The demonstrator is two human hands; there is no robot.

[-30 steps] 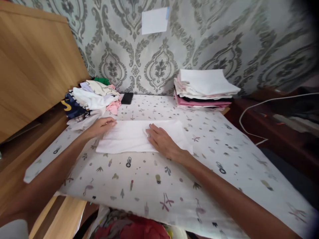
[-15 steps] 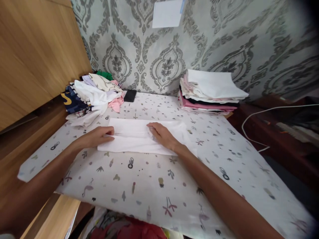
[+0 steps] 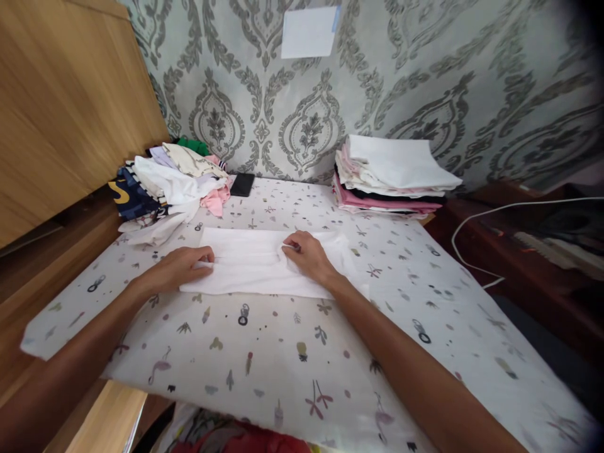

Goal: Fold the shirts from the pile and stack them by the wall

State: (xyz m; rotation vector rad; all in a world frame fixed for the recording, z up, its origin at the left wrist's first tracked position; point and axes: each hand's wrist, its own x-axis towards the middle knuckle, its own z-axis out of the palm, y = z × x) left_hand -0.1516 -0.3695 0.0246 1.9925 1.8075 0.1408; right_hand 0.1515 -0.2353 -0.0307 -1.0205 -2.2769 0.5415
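Note:
A white folded cloth item (image 3: 245, 277), perhaps a garment, lies flat as a long strip on the patterned sheet (image 3: 264, 352). At its left end, my left hand (image 3: 182, 269) pinches the fabric between thumb and fingers. My right hand (image 3: 309, 257) is closed on a raised pinch of the same white cloth, right of its middle. Small creases run along the strip between the two hands. The right hand and wrist cover part of the cloth's right half.
A rumpled heap of clothes (image 3: 174, 182) sits at the back left, beside a dark phone-like object (image 3: 242, 184). At the back right stands a neat stack of folded clothes (image 3: 389, 179). A white cable (image 3: 465, 229) hangs along the right side. Wooden furniture (image 3: 70, 107) borders the left.
My right hand's fingers have drawn together and lifted a small fold of the white cloth. My left hand stays at the left end. The camera view has shifted slightly.

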